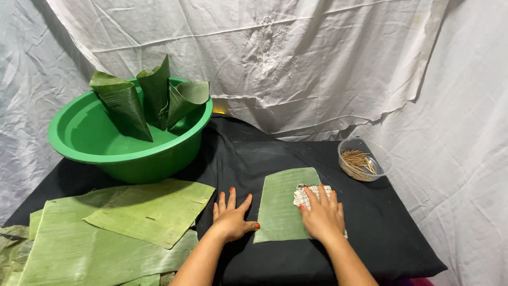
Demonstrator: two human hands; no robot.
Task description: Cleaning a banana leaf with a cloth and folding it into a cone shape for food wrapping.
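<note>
A cut piece of banana leaf lies flat on the black cloth in front of me. My right hand presses a small checked cloth onto the leaf's right side. My left hand rests flat on the black cloth just left of the leaf, fingers spread, thumb tip touching the leaf's lower left edge. It holds nothing.
A green plastic basin at the back left holds three leaf cones. A stack of banana leaf sheets lies at the left. A clear bowl of wooden toothpicks stands at the right. White sheets hang behind.
</note>
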